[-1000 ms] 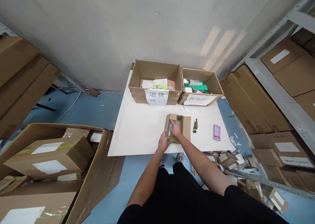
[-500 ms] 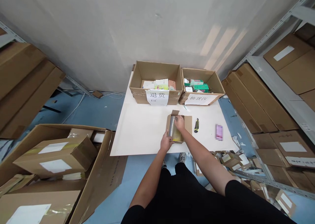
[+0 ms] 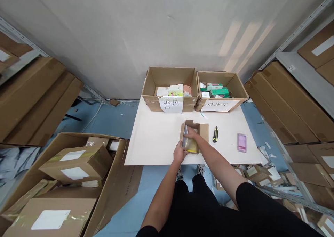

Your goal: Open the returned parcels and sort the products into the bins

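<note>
A small open cardboard box point(image 3: 202, 131) lies on the white table point(image 3: 156, 139). Inside it sits a product in clear wrap with a yellow lower part point(image 3: 191, 146). My left hand point(image 3: 180, 153) grips the box's near left corner with curled fingers. My right hand point(image 3: 191, 133) reaches into the box, its fingers closed on the wrapped product's top end.
A black and yellow utility knife point(image 3: 215, 134) and a pink item point(image 3: 241, 142) lie right of the box. Two labelled open cartons point(image 3: 169, 103) point(image 3: 221, 103) of small packs stand at the table's back. Large cartons point(image 3: 75, 162) sit on the floor at left, shelves with boxes point(image 3: 294, 105) at right.
My right hand has shifted within the small box along the wrapped product, more of whose yellow part shows. The view has drifted, so everything sits a little further right.
</note>
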{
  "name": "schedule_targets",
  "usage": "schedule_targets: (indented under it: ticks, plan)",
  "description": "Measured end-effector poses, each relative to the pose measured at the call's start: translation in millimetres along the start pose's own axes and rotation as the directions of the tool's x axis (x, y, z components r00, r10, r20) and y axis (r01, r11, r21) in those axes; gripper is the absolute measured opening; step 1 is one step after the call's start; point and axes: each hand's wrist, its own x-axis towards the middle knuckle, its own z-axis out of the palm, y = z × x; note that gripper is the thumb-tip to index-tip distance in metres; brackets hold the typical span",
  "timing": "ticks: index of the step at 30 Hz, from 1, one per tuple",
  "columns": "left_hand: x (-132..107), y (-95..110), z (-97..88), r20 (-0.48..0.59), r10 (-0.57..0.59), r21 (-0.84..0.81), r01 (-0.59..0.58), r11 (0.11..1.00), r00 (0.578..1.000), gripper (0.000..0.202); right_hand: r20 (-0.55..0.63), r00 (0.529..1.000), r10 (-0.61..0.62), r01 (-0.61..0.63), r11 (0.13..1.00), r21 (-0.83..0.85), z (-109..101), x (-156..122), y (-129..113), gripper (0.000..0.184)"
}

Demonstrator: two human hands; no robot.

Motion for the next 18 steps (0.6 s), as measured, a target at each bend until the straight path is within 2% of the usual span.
schedule_targets:
  ticks: [3,7,11,15,18]
  plan:
    - [-0.2,3.2,1.8,-0.009,-0.034,0.043,0.034,0.998,0.999,0.02,0.028,1.0,0.004,-0.001,0.995,-0.1,-4.1,-4.8,2.5,0.071]
    - [-3.0,6.1,5.4,-0.028,-0.058,0.054,0.059,0.997,0.998,0.024,-0.183,0.981,0.059,-0.073,0.995,-0.069,-9.5,-30.8,15.6,0.059]
    - [-6.4,7.5,6.4,-0.017,-0.03,0.086,0.032,0.996,0.999,0.017,-0.36,0.915,0.181,-0.175,0.983,0.049,-2.6,-57.6,26.2,0.053]
    - [-5.6,12.6,3.5,0.001,-0.018,0.116,0.017,0.993,1.0,0.011,-0.381,0.878,0.29,-0.232,0.954,0.192,4.7,-62.0,14.3,0.051]
    - [-2.7,16.1,1.3,0.034,-0.029,0.148,0.024,0.989,0.999,0.01,-0.343,0.9,0.27,-0.207,0.956,0.21,0.5,-58.7,-7.6,0.055]
